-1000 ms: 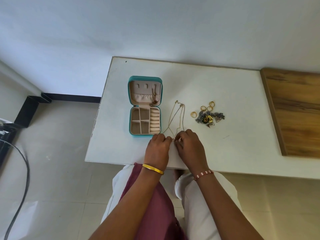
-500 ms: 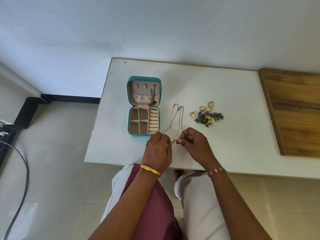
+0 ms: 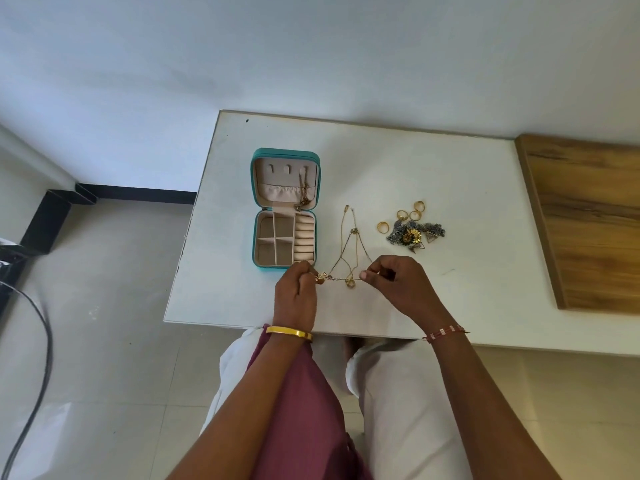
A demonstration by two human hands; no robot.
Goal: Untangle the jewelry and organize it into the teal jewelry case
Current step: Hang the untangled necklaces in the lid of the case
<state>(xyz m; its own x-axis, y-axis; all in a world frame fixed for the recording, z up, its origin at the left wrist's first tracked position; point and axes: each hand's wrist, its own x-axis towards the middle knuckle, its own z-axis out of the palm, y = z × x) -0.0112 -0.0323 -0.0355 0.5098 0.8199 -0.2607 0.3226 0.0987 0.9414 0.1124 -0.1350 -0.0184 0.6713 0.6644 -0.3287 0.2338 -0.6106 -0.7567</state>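
On the white table (image 3: 433,174), left to right:
Teal jewelry case (image 3: 284,154): lies open left of centre, lid flat toward the wall, a gold chain hanging inside the lid; the divided tray looks bare.
Left hand (image 3: 295,295): just in front of the case, fingers curled, pinching one end of the gold necklaces (image 3: 349,237).
Necklaces: thin chains tangled, stretched between both hands, loops trailing away over the table.
Right hand (image 3: 401,285): thumb and forefinger pinching the other end.
Jewelry pile (image 3: 415,233): gold rings and dark pieces, beyond the right hand.
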